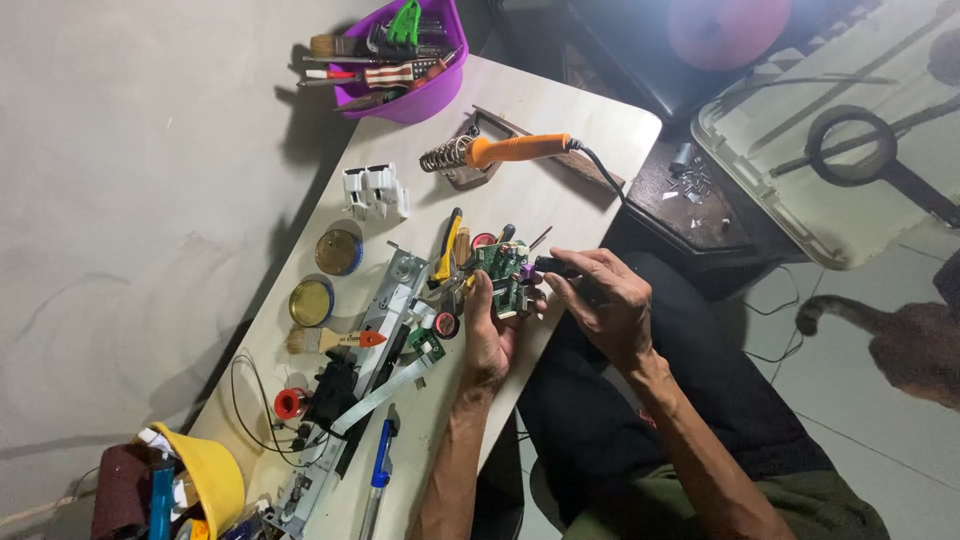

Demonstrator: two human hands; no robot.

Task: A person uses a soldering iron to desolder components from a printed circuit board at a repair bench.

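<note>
My left hand [492,335] holds a small green circuit board [503,275] upright over the near edge of the white table [560,110]. My right hand [600,300] grips a dark-handled tool [552,266], its tip against the right side of the board. Yellow-handled pliers [447,250] lie just left of the board. Fingers hide the board's lower part.
An orange soldering iron [515,150] rests in a coil stand at the table's far side. A purple tub of tools [400,55] sits beyond it. Two round tins [338,251], a brush [325,340], a metal frame [385,305] and a blue pen [380,465] lie left. An animal [900,345] stands right.
</note>
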